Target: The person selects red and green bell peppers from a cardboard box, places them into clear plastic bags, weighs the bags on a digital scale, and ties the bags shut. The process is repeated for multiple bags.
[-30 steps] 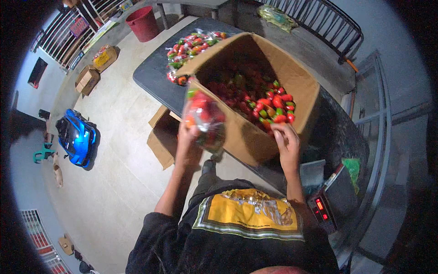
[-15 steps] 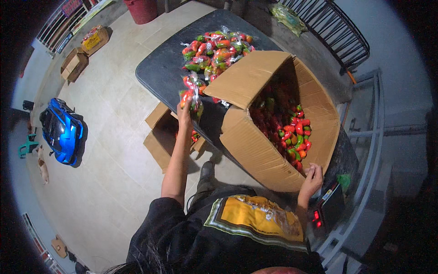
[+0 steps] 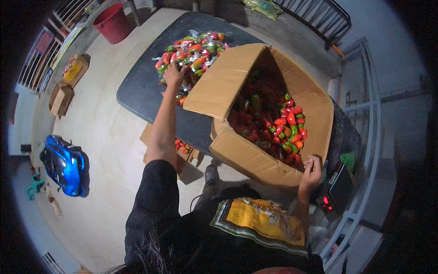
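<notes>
My left hand (image 3: pixel 174 72) reaches onto a pile of clear bags of red, green and orange peppers (image 3: pixel 196 50) on the dark table (image 3: pixel 143 75), its fingers apart over the nearest bags. My right hand (image 3: pixel 311 169) grips the near right rim of a large open cardboard box (image 3: pixel 237 155), which rests on its side or tilted on the tabletop. Loose peppers (image 3: pixel 289 132) lie inside it, the deeper ones in shadow. Right of my right hand is a dark device with a red display (image 3: pixel 327 203), likely a scale.
A second carton (image 3: pixel 148 132) with peppers sits below the table. On the floor are a blue toy car (image 3: pixel 64 166), a red bucket (image 3: pixel 114 25), two smaller boxes (image 3: pixel 61 98), a green plastic seat (image 3: pixel 34 187) and a small animal (image 3: pixel 54 203). A glazed metal frame (image 3: pixel 365 91) borders the right.
My left hand has carried a bag of peppers from beside the box up and forward to the pile and loosened its fingers. My right hand has shifted right along the box rim.
</notes>
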